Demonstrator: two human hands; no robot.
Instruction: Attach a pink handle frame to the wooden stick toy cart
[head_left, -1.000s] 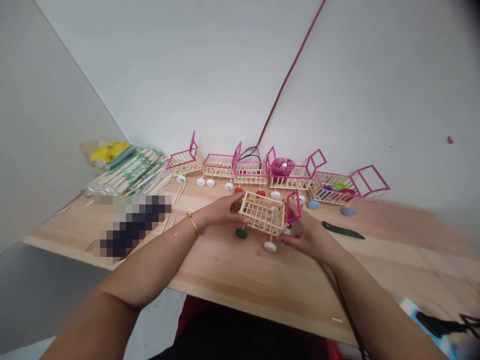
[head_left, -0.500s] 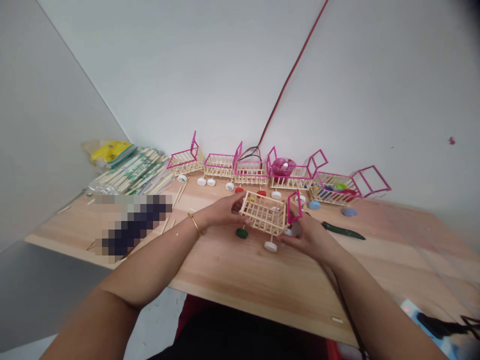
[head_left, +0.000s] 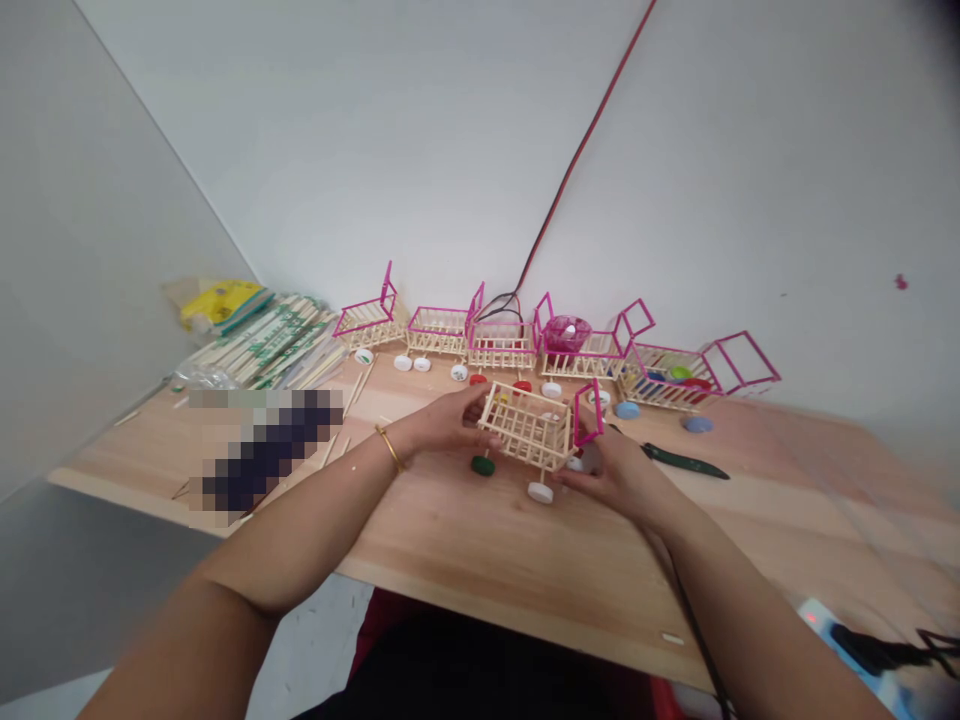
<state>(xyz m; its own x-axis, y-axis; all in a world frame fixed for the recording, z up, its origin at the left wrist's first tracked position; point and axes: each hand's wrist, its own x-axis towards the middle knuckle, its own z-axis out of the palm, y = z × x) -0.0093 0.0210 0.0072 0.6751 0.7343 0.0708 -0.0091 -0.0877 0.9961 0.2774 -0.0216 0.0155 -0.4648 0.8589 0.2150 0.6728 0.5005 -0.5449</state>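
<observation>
Between my two hands is a miniature cart (head_left: 527,425) built of thin pale sticks, with a magenta handle frame at its right end. A green bottle-cap wheel (head_left: 483,466) and a white bottle-cap wheel (head_left: 540,492) show on its near side. My left hand (head_left: 456,420) is closed on the cart's left end, thumb in front. At the right end, below the handle, my right hand (head_left: 604,462) grips it; some of those fingers are hidden behind the cart. The cart is slightly tilted.
Several similar carts (head_left: 502,345) line the wall, one bearing a magenta cup (head_left: 567,336). Packaged sticks (head_left: 274,340) lie at the left beside a yellow bag (head_left: 223,302). Dark-green-handled pliers or cutters (head_left: 688,461) lie right of my hands. A power strip (head_left: 855,650) sits lower right.
</observation>
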